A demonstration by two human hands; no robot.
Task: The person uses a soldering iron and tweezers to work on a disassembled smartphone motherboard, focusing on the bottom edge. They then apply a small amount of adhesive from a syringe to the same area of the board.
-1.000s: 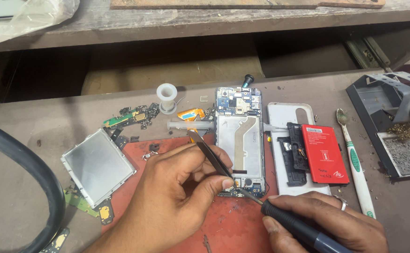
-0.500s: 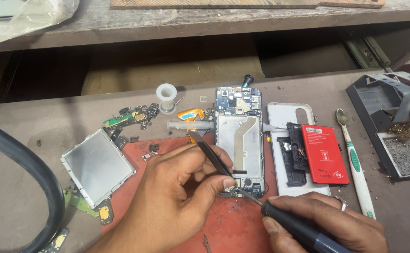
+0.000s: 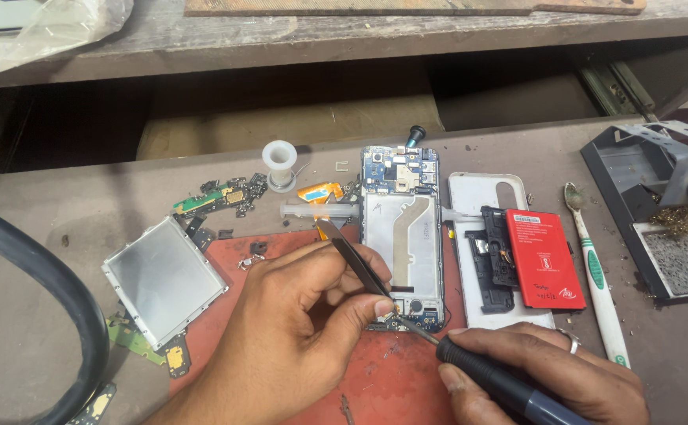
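Both hands are down at the near edge of the tabletop (image 3: 45, 197), working on the bottom end of an opened phone (image 3: 403, 236) that lies lengthwise on a red mat (image 3: 296, 244) — circuit board at its far end, bare metal frame down the middle. The left hand (image 3: 296, 330) is curled closed around a pair of tweezers (image 3: 355, 260), pinched between thumb and fingers, the tips angled down onto the phone's lower end. The right hand (image 3: 548, 374) is wrapped shut around the dark handle of a soldering iron (image 3: 485, 374), and its thin metal tip meets the same spot on the phone, just beside the tweezer tips.

Just right of the phone sits its white back cover (image 3: 485, 197), inside up, with a red battery (image 3: 542, 258) and a black plastic part (image 3: 492, 260) resting on it. A white-and-green toothbrush (image 3: 595, 271) lies alongside that, and a grey soldering stand (image 3: 658, 212) with brass wool occupies the right edge.

Over on the left — a square metal shield (image 3: 163, 279) lying flat, small green circuit boards (image 3: 218, 197) scattered beyond it, and a small white solder spool (image 3: 279, 161) toward the far edge. A thick black hose (image 3: 37, 267) curves across the near-left corner.
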